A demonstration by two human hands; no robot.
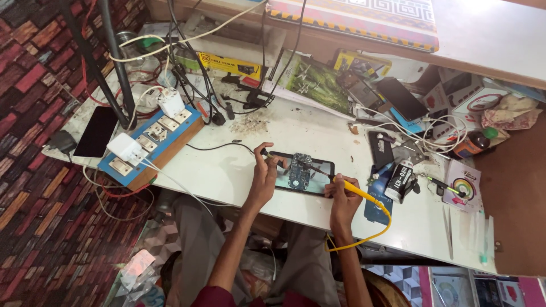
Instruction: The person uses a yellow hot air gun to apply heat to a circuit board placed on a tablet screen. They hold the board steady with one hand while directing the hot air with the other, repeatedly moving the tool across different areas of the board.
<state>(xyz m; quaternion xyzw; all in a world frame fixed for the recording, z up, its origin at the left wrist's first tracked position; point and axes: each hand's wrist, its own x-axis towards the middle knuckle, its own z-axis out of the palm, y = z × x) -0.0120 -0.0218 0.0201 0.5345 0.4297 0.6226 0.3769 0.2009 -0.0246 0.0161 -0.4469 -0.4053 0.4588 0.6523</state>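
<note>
An opened phone [301,172] lies on the white worktable [227,170], its circuit board exposed. My left hand [264,177] pinches a thin black probe with a black lead and touches its tip near the board's left side. My right hand [343,196] grips a yellow-handled probe [355,189] whose yellow cable [375,230] loops down off the table's front edge. Its tip points at the phone's right side.
A blue-and-wood socket board [153,145] with white chargers sits at the left, beside a dark phone [95,132]. Tangled cables, boxes, more phones [401,98], a small black bottle [399,182], tweezers and a brown bottle [475,143] crowd the back and right.
</note>
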